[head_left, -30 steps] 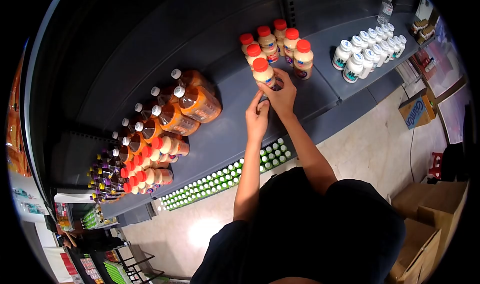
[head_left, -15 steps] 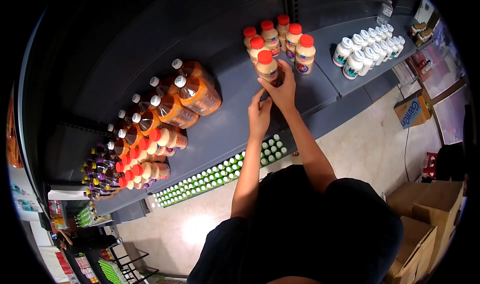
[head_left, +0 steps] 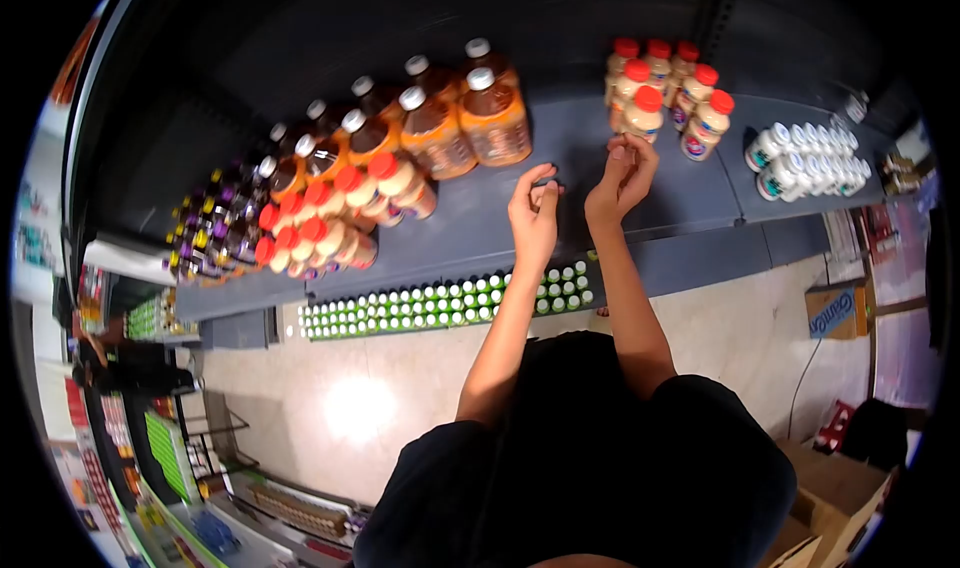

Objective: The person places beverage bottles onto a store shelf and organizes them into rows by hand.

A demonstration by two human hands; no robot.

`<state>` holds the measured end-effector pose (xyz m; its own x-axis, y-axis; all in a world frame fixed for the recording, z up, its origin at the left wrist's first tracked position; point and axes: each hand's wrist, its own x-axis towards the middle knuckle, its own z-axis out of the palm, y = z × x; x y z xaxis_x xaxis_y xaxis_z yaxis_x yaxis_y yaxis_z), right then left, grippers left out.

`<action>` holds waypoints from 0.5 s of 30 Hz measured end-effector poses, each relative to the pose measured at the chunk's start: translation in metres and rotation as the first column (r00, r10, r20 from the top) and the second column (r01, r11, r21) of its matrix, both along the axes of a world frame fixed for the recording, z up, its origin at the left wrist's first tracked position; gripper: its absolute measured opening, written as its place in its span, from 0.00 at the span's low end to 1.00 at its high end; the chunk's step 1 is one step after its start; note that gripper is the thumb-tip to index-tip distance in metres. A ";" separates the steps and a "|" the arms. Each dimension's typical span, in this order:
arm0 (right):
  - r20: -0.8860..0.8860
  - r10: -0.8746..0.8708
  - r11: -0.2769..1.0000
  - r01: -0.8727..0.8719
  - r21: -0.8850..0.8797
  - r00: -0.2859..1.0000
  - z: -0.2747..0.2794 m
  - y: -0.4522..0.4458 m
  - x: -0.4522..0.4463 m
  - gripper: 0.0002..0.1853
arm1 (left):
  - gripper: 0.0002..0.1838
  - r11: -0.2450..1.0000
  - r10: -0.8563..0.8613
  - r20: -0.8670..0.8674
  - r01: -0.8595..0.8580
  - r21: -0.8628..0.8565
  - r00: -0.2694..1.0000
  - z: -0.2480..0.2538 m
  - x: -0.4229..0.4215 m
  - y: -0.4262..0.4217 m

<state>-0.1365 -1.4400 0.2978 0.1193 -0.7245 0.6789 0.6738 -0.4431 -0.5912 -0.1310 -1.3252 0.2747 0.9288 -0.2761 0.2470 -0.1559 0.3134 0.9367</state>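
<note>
You are in a shop, or a storeroom stocked like one. In front of you runs a long dark shelf [head_left: 465,218] lined with drinks grouped by kind: large orange-brown bottles [head_left: 435,133] with white caps, red-capped bottles [head_left: 405,180], dark bottles [head_left: 215,233] with yellow and purple caps, and a cluster of small white bottles [head_left: 810,173]. Below it, you have green bottles [head_left: 440,308] in tight rows. To your left, more racks of goods [head_left: 168,453] stand across the pale floor [head_left: 690,333]; on your right are a printed carton [head_left: 838,311] and plain cardboard boxes [head_left: 840,493].
</note>
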 end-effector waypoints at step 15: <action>-0.387 0.651 0.756 -0.608 0.244 0.653 -0.012 0.172 0.082 0.20 | 0.16 0.916 0.395 0.037 -0.391 -0.084 0.918 0.022 0.020 0.175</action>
<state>-0.0548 -1.2682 0.2862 0.8246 -0.4187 0.3804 0.4427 0.0590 -0.8947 -0.1105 -1.1499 0.2970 0.9440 0.1299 0.3033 -0.3285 0.2847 0.9006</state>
